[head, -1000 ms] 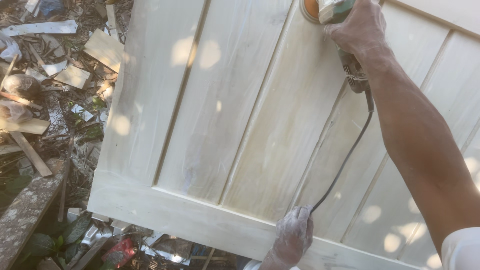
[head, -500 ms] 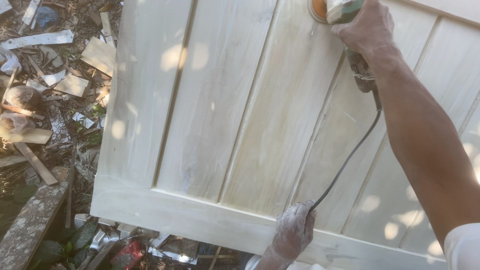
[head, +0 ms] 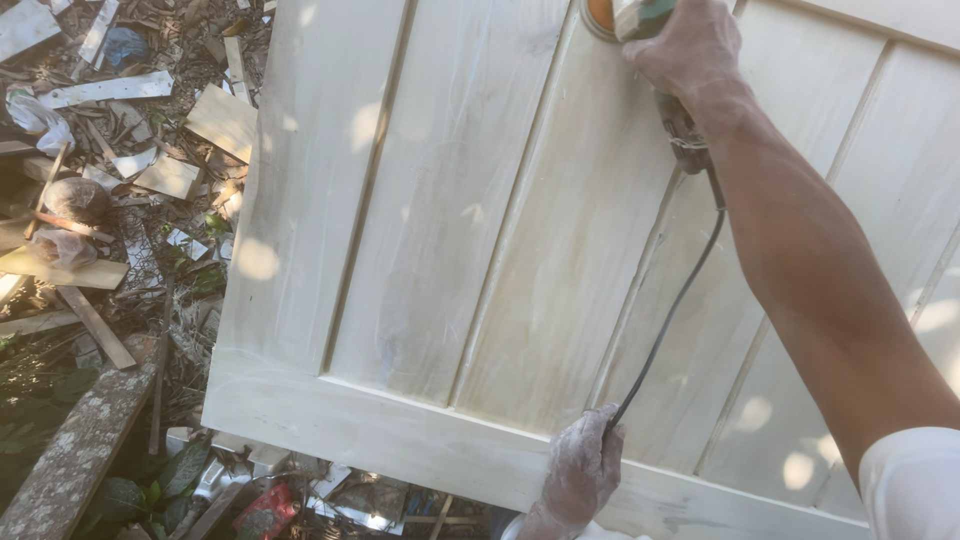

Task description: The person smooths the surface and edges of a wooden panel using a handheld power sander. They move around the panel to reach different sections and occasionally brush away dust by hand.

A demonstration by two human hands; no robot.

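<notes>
Near the bottom edge, the dusty left hand (head: pixel 583 470) rests on the lower rail of the pale wooden door (head: pixel 440 260), its fingers curled around the black cord (head: pixel 665 310); it sits in much the same spot as half a second ago. The cord runs up and to the right from that hand, and it now hangs a little straighter and further left than before. Off to the left, past the door's edge, wood scraps (head: pixel 225 120) and boards lie scattered on the ground, with a grey plank (head: pixel 75 450) at the near left corner; more of this litter shows now, since the view has shifted slightly. Far across the door, at the top edge of the view, the right hand (head: pixel 685 45) is clenched around the body of the sander (head: pixel 640 20), whose orange disc presses on a vertical board. That hand and the sander have moved a little to the left and further away since the earlier frame, and the forearm reaches across the right side.
</notes>
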